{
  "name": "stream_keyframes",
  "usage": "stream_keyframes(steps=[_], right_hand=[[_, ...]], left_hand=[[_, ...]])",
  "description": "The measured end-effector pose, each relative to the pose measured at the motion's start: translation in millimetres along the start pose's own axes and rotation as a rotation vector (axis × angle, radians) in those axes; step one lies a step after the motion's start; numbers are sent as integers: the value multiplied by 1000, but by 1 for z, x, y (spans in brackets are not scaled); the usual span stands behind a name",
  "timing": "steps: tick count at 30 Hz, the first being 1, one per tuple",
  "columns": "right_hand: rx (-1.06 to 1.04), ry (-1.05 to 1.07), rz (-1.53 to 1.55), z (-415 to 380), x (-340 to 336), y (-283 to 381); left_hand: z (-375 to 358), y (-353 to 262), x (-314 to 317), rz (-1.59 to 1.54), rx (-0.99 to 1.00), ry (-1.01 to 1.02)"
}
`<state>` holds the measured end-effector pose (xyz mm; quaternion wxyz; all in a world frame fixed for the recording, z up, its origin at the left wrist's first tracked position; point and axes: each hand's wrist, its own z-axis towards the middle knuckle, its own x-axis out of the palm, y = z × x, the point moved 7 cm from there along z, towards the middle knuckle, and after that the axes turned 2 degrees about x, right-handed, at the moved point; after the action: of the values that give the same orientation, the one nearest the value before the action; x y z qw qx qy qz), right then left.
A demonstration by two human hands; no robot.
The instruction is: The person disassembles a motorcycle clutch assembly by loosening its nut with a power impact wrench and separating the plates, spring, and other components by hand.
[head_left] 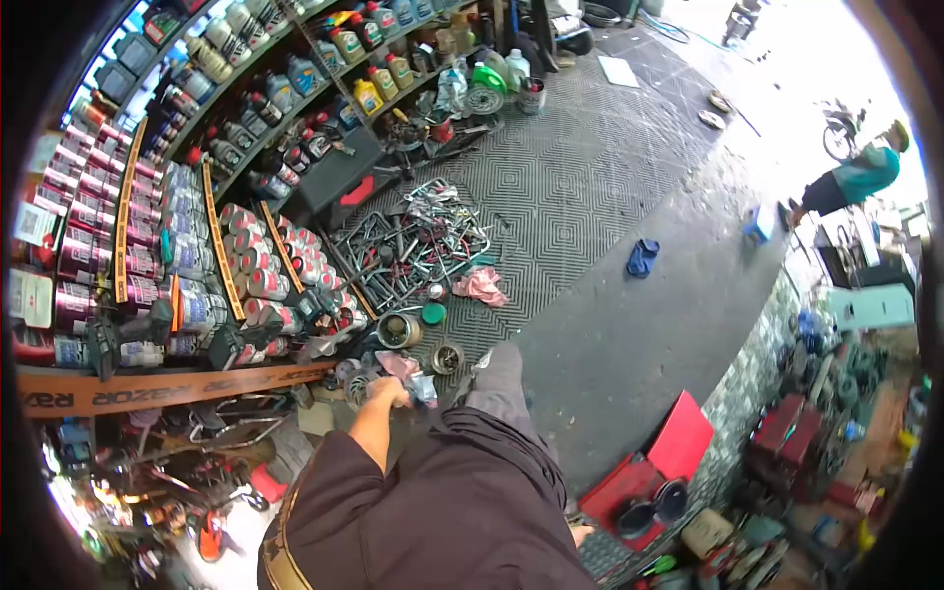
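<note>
My left hand (390, 392) reaches down beside my leg, fingers closed on a crumpled pink and pale-blue rag (399, 365). Just past it stand an open jar (398, 330) and a smaller round container (447, 358) of small parts, with a green lid (433, 314) close by. A large heap of metal hand tools (423, 236) lies farther out on the floor mat, a pink cloth (481, 286) at its near edge. Only a bit of my right hand (582, 534) shows past my shirt, near an open red case (629, 497); its fingers are hidden.
Shelves of bottles (280, 93) and stacked cans (98, 197) line the left, above an orange-edged ledge (167, 390). A blue item (643, 258) lies on the dark floor. Another person (865, 177) is at the far right, above cluttered parts (836, 374).
</note>
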<state>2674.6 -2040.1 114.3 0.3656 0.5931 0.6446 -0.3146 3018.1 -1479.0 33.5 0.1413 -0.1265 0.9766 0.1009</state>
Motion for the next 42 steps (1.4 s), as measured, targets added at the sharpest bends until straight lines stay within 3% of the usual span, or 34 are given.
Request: stream_keyframes(steps=[5, 9, 12, 14, 17, 20, 24, 27, 29, 30, 31, 32, 34, 36, 38, 42], right_hand=[[-93, -198, 97, 119, -79, 126], [-122, -205, 5, 197, -126, 259], [-300, -190, -115, 221, -164, 373], [-394, -169, -156, 262, -175, 422], [-557, -112, -148, 289, -148, 507], [-425, -19, -60, 276, -167, 596], [-733, -23, -117, 340, -145, 695], [-752, 48, -182, 349, -152, 749], [-698, 56, -123, 341, -148, 776], [-668, 97, -184, 335, -143, 794], [-631, 128, -239, 339, -148, 813], [-591, 160, -289, 349, -161, 832], [-456, 139, -239, 357, -193, 862], [-361, 209, -291, 354, -199, 896], [-309, 201, -179, 370, -204, 927], [-240, 138, -85, 402, -239, 962]], left_hand=[[-29, -29, -37, -125, -215, 129], [16, -96, -115, -218, -105, -37], [57, -171, -194, -410, 107, 74], [8, -225, -295, -448, 229, -338], [-2, -283, -383, -594, 395, -477], [-26, -326, -447, -680, 450, -505], [-13, -359, -477, -758, 393, -496], [30, -368, -449, -914, 314, -383], [118, -366, -396, -996, 301, -399], [186, -361, -355, -1130, 348, -382], [181, -375, -360, -1335, 559, -129], [107, -380, -397, -1397, 659, -303], [135, -350, -350, -1088, 82, -208], [137, -346, -367, -928, 185, -206], [119, -360, -425, -922, 587, -287], [175, -440, -537, -507, 307, -52]])
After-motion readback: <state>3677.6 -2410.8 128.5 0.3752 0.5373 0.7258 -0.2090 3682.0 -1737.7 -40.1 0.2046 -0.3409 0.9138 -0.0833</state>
